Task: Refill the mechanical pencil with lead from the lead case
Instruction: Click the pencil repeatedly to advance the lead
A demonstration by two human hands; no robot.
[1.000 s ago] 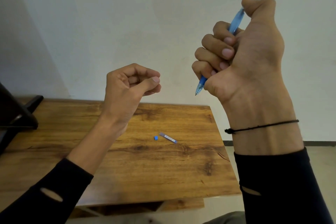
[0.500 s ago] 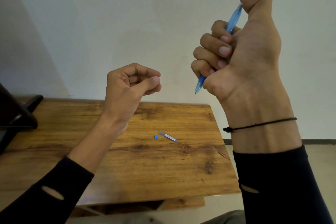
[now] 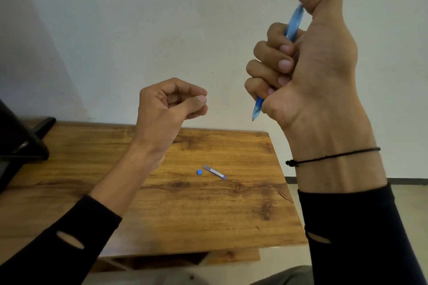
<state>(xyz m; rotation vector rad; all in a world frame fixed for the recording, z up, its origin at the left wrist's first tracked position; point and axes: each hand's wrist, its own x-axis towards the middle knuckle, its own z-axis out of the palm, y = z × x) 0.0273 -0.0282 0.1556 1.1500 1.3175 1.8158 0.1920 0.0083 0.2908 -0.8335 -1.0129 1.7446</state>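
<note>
The right hand [image 3: 310, 62] is raised well above the tabletop [image 3: 185, 210] in a closed fist around the blue mechanical pencil [image 3: 292, 25], tip pointing down and thumb curled over the upper end. This grip suits pressing the push button, probably to feed lead toward the tip; no lead is discernible at the tip, which is too small to judge. The left hand [image 3: 169, 106] is held lower and to the side, fingers curled with thumb against forefinger; whether it pinches a lead stick cannot be determined. It is positioned near the pencil tip, apparently ready to assist. On the tabletop lies the lead case [image 3: 214, 171], flat on its side, with a small blue cap [image 3: 199, 171] just beside it and detached, which indicates the case is open for access. A dark object [image 3: 20, 143] sits at the left edge
</note>
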